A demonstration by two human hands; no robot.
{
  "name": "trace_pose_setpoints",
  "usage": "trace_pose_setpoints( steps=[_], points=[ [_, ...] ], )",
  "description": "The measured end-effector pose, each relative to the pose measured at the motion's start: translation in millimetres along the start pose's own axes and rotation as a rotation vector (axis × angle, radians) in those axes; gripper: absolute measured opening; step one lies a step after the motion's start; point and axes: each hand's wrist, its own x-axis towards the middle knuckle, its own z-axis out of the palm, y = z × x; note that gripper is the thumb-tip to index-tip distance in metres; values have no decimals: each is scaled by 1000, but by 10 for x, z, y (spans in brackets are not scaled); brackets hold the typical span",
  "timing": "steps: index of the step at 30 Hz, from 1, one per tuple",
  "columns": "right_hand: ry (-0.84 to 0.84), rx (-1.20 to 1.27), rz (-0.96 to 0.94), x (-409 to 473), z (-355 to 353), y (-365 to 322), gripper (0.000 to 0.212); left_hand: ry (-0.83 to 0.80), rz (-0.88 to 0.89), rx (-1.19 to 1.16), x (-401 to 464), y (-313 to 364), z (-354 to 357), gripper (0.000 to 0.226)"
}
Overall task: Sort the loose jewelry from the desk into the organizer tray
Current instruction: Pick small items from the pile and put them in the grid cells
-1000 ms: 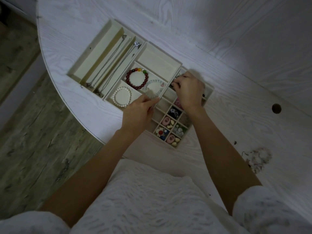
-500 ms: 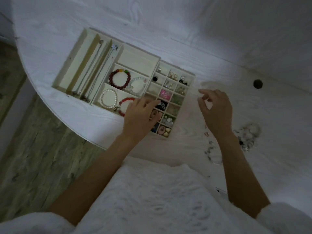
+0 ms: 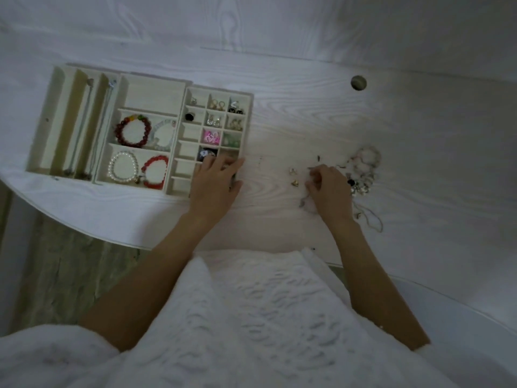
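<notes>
Two hands over a pale wood-grain worktop (image 3: 307, 113). Organizer tray (image 3: 44, 119), light wood, sits at left close to the curved near edge of the worktop. Its long left slots hold thin chains (image 3: 84, 127). Middle section: dark red bead bracelet (image 3: 131, 131), clear bead bracelet (image 3: 163, 134), pearl bracelet (image 3: 123, 167), bright red bracelet (image 3: 155, 170). Right grid of small cells holds earrings and rings; one cell has a pink piece (image 3: 211, 135), and several left-column cells have nothing in them.

Left hand (image 3: 216, 182) rests on the near right corner of the tray, fingers straight and spread, gripping nothing.

Loose jewelry (image 3: 363, 169) lies in a tangled pile well right of the tray, small gold-tone bits (image 3: 293, 177) scattered just left of it. Right hand (image 3: 330, 189) is at the pile, fingers curled down onto the pieces; too blurred to tell whether it pinches anything.

Bare strip of worktop lies between tray and pile; wide bare surface behind and to the right, with a round cable hole (image 3: 358, 83) far back. Floor (image 3: 70, 261) shows below the left edge. White textured garment (image 3: 251, 317) fills the bottom.
</notes>
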Motion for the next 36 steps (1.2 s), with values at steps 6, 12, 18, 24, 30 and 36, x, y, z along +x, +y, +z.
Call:
trace_pose_setpoints(
  steps=[6,12,18,24,30,36],
  points=[
    [-26,-101,-204,153,-109,31,23,2,-7,50,16,71,-4,42],
    [62,-116,-220,208,20,-209,27,-17,-17,57,23,100,-26,42],
    [-27,-101,-171,300,123,-348,15,-10,-23,53,23,100,-28,43],
    [-77,-50,-238,366,110,-311,12,19,-21,23,7,79,16,41],
    [-38,23,-380,462,-32,-512,7,192,-89,-185,-127,-175,-82,30],
    [-11,294,-436,727,-60,-1141,14,276,-455,-316,-246,-663,-313,32]
  ],
)
